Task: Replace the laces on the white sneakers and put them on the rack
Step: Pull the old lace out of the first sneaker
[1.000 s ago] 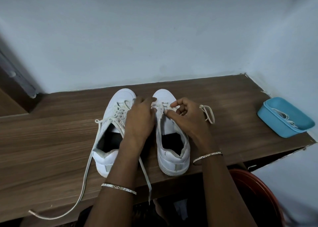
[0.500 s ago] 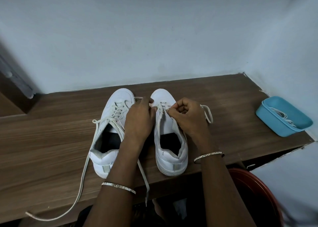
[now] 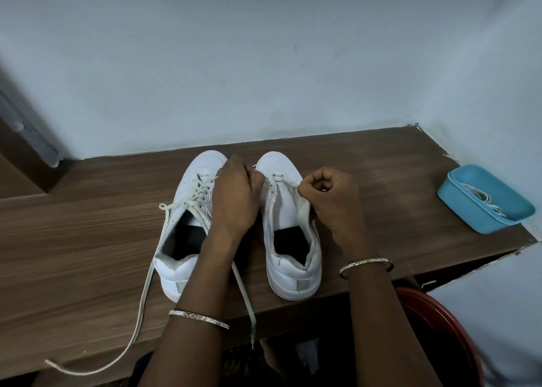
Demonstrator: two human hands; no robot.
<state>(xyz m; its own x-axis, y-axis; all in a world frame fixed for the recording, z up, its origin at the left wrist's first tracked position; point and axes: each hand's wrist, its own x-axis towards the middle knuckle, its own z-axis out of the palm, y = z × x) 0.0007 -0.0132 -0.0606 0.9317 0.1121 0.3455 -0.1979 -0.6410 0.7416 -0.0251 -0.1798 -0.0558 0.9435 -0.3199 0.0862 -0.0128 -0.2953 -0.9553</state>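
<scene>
White lace (image 3: 272, 187), seemingly tauter than before

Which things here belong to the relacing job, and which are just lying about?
Job:
left hand and right hand, both pinching the lace of the mostly unlaced sneaker
laced sneaker
blue tray holding spare laces
shelf

Lying about:
red tub
bangles on the wrists
</scene>
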